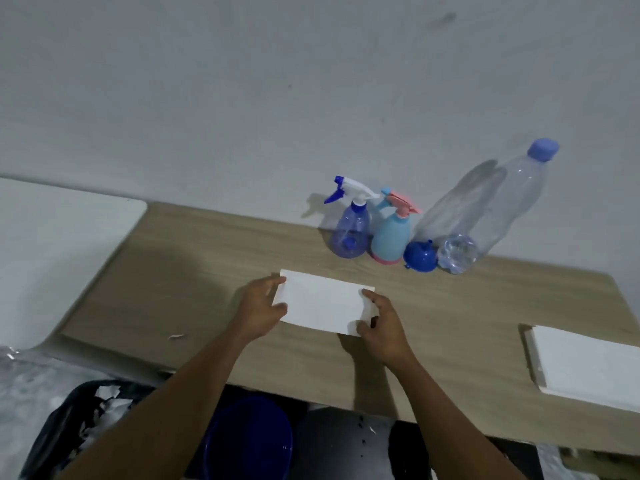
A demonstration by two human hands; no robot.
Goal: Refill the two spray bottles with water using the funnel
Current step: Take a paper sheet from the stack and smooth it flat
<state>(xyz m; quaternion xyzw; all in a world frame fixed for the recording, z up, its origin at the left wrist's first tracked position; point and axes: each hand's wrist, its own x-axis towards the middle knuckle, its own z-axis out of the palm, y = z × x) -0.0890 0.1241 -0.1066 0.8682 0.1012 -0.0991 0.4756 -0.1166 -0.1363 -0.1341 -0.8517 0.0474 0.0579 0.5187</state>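
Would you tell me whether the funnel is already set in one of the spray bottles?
No, the blue funnel lies on the table beside the light-blue spray bottle.

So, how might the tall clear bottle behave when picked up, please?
The tall clear bottle looks thin-walled, so it may flex under a grip. Standing tall on a narrow base, it could tip if nudged. Its fill level is unclear.

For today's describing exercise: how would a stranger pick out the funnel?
Look along the far edge of the wooden table, by the wall. There the funnel sits between the light-blue spray bottle and the tall clear bottle; it alone is squat and solid dark blue.
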